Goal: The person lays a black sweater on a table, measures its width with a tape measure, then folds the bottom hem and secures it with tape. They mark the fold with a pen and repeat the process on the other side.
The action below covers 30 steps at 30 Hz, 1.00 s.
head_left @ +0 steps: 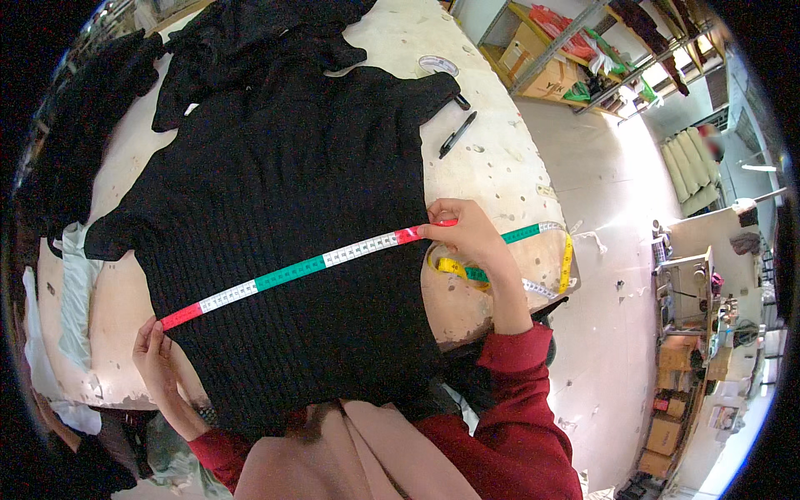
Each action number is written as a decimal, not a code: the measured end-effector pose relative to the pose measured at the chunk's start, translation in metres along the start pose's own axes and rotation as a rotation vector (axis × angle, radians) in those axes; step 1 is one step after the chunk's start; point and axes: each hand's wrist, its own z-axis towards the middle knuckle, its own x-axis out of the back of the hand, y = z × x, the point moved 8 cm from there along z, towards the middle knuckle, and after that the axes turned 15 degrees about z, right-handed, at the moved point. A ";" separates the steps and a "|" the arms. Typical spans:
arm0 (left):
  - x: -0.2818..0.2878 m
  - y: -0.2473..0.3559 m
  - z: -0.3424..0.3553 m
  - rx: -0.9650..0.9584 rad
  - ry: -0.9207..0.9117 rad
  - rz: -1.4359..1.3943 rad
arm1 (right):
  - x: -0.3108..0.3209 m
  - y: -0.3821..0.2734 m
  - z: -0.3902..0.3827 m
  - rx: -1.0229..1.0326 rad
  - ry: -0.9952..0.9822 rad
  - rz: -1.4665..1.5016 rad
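Note:
A black ribbed knit garment point(283, 192) lies spread flat on the pale, worn table. Across its width runs a tape measure point(292, 272) with red, white and green sections, pulled straight at a slight slant. At the garment's left edge my left hand point(157, 354) pinches the red end of the tape. My right hand point(468, 233) grips the tape at the garment's right edge, thumb and fingers closed on another red section. Beyond that hand the tape's spare length, partly yellow, loops loosely over the table's right side.
A black pen point(457, 135) and a roll of tape point(437, 65) lie right of the garment's top. More black garments point(250, 42) are heaped at the far left, near a pale cloth point(75, 300). Shelving with cardboard boxes point(537, 62) stands beyond the table at the upper right.

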 end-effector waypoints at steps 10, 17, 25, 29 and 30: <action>0.002 -0.004 0.006 -0.006 -0.039 0.009 | -0.001 0.013 -0.001 -0.105 -0.225 0.301; 0.017 -0.020 0.018 -0.010 -0.032 0.056 | 0.001 0.018 -0.005 -0.159 -0.228 0.414; 0.020 -0.019 0.020 -0.023 -0.023 0.042 | 0.002 0.022 -0.002 -0.158 -0.255 0.449; 0.007 -0.002 0.005 -0.035 0.021 0.034 | 0.002 0.020 -0.005 -0.172 -0.239 0.469; 0.006 0.000 0.001 -0.030 0.045 0.034 | 0.001 0.019 -0.006 -0.179 -0.228 0.467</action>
